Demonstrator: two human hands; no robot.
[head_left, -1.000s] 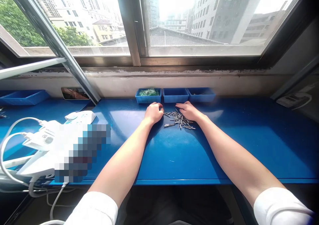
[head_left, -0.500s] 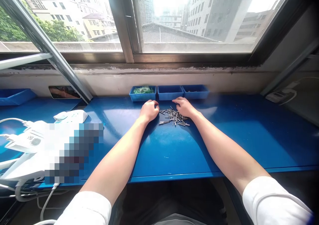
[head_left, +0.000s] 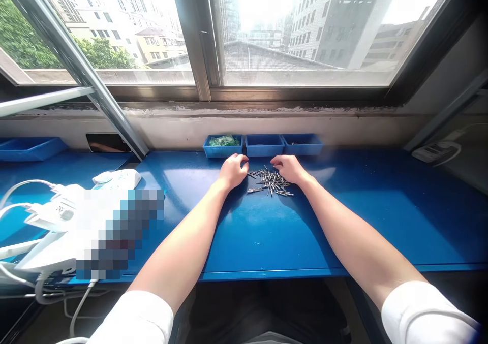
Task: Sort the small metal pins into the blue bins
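three small blue bins stand side by side along the back of the blue table, close to the pale wall. the left bin holds a crumpled heap of green and clear plastic packets, which nearly fills it to the rim. the middle bin shows mostly its shaded blue inside, and whatever may lie on its floor is too small to make out. the right bin holds a few small dark pieces, seen low behind its front wall.

in front of the middle bin, a loose pile of slim metal pins lies on the bare tabletop, pointing every which way, with a few strays at its left and near edges. the left hand is just beside the pile on its left, fingers curled and thumb close to the forefinger; whether it pinches a pin, i cannot tell. the right hand is at the pile's far right edge, fingers bent inward toward the other hand; i cannot tell whether anything sits between its fingertips.

well off to the left, a wider blue tray sits by the wall, near a dark rectangular panel leaning there
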